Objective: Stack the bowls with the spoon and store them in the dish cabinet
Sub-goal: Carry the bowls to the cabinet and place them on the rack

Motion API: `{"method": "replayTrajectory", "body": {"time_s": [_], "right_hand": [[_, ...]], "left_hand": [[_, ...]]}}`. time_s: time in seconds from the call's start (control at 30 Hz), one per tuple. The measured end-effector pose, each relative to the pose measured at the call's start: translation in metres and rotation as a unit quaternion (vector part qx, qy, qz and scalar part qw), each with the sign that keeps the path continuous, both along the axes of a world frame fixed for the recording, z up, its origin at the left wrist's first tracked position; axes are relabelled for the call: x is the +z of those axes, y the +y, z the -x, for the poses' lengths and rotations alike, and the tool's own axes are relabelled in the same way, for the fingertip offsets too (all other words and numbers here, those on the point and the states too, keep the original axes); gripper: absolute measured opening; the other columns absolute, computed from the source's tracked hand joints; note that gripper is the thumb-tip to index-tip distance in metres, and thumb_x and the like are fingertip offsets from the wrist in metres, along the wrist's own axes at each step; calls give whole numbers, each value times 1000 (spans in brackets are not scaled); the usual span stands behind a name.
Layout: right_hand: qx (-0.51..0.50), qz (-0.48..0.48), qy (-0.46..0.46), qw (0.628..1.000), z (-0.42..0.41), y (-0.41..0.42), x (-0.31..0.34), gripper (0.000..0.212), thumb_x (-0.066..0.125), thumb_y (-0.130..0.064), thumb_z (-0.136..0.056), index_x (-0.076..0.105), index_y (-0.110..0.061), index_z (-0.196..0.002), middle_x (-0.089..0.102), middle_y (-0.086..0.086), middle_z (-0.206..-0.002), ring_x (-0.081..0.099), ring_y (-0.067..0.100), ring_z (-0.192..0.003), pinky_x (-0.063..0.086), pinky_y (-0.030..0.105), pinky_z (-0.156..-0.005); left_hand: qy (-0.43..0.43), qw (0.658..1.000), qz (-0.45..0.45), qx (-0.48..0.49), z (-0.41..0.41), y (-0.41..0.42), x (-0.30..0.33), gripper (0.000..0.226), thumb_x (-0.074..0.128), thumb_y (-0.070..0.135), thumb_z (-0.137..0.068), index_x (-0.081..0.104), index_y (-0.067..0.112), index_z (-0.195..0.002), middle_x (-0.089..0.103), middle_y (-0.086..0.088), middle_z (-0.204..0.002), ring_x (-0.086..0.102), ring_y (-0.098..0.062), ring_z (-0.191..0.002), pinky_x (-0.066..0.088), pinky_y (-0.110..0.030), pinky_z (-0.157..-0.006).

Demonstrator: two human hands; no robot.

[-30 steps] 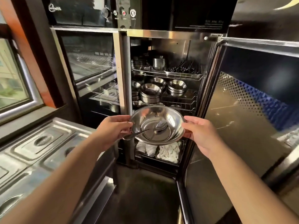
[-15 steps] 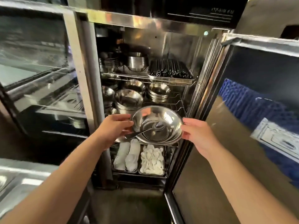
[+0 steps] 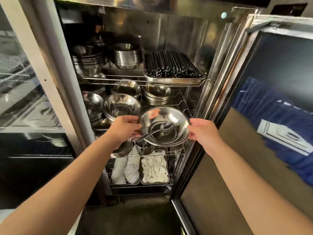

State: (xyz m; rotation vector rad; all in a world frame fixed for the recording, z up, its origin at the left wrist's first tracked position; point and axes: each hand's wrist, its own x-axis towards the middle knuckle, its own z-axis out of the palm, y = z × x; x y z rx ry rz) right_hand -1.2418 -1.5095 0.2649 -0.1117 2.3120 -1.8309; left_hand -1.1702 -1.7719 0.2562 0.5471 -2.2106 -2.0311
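I hold a shiny steel bowl stack (image 3: 171, 116) level in front of the open dish cabinet (image 3: 171, 28). My left hand (image 3: 124, 127) grips its left rim and my right hand (image 3: 202, 133) grips its right rim. A metal spoon (image 3: 152, 133) lies inside the bowl, handle pointing left over the rim by my left thumb. The bowl hovers at the front right of the middle wire shelf (image 3: 183, 102), just right of a steel bowl pile (image 3: 121, 106).
The top shelf carries bowl stacks (image 3: 127, 56) and a tray of black chopsticks (image 3: 172, 67). White dishes (image 3: 154, 168) fill the bottom trays. The cabinet's right door (image 3: 254, 116) stands open beside my right arm. A glass door (image 3: 25, 82) stays closed on the left.
I have stepped closer to the cabinet and carried the bowl with the spoon forward and up, from the lower shelf level to the middle shelf. Both hands keep their grip.
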Motion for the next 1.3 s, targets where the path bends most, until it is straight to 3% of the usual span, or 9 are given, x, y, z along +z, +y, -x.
{"method": "replayTrajectory", "body": {"time_s": [0.13,0.3,0.5,0.57,0.67,0.87,1.07,1.2,1.3], "right_hand": [[-23,-51,-5,998,38,-5,-12,56,63,3,-89,77,-39,-55,77,-10,-65,74,9,-59,58,18,-52],[-36,-142,25,989,90,-15,-26,20,54,-7,-84,62,1,-68,63,20,-68,64,36,-66,60,48,-70],[-33,-209,28,977,148,-21,-41,18,52,-14,-89,57,-11,-73,60,7,-70,59,28,-67,41,32,-57],[-15,-234,20,972,163,-23,-47,16,48,-14,-89,63,-9,-93,65,8,-88,65,30,-82,43,32,-61],[0,-277,13,961,178,-29,-55,41,45,-14,-91,56,-5,-129,61,14,-120,61,36,-113,46,38,-80],[-15,-309,36,950,201,-41,-73,30,47,-8,-95,62,-9,-121,65,15,-117,62,35,-106,56,42,-87],[-43,-329,12,943,219,-43,-88,47,44,-6,-97,56,-19,-140,53,15,-141,48,38,-128,47,45,-104],[-50,-341,19,938,226,-41,-97,49,44,-6,-98,56,-23,-142,50,14,-144,44,36,-132,44,46,-108],[-51,-349,35,935,229,-40,-104,46,46,-7,-98,57,-23,-140,49,13,-143,40,35,-132,43,45,-105]], "left_hand": [[-15,999,35,-5,38,-1,-15,29,67,-4,-88,69,9,-114,78,-7,-88,76,-14,-71,59,-22,-62],[-44,994,99,6,85,13,-32,21,60,-2,-92,73,10,-103,77,-14,-93,76,-22,-79,62,-28,-66],[-65,987,148,-4,143,28,-49,28,54,-5,-90,73,9,-106,75,-17,-99,74,-31,-88,62,-43,-79],[-73,984,159,-9,160,29,-57,27,57,-4,-90,72,9,-109,75,-12,-98,74,-27,-85,63,-43,-78],[-88,984,155,0,178,30,-68,32,61,-4,-89,68,8,-118,71,-6,-101,74,-23,-84,63,-38,-74],[-100,982,157,30,207,22,-89,37,65,-2,-87,66,10,-121,70,0,-100,73,-19,-81,63,-32,-67],[-76,984,162,4,229,21,-102,35,70,0,-84,65,33,-76,71,3,-85,76,-19,-76,63,-43,-75],[-69,984,165,-17,239,23,-112,31,69,0,-85,65,30,-76,70,6,-81,76,-22,-80,62,-45,-78],[-54,987,146,-27,245,22,-119,26,66,0,-89,71,25,-92,73,8,-88,76,-12,-74,63,-30,-70]]}}
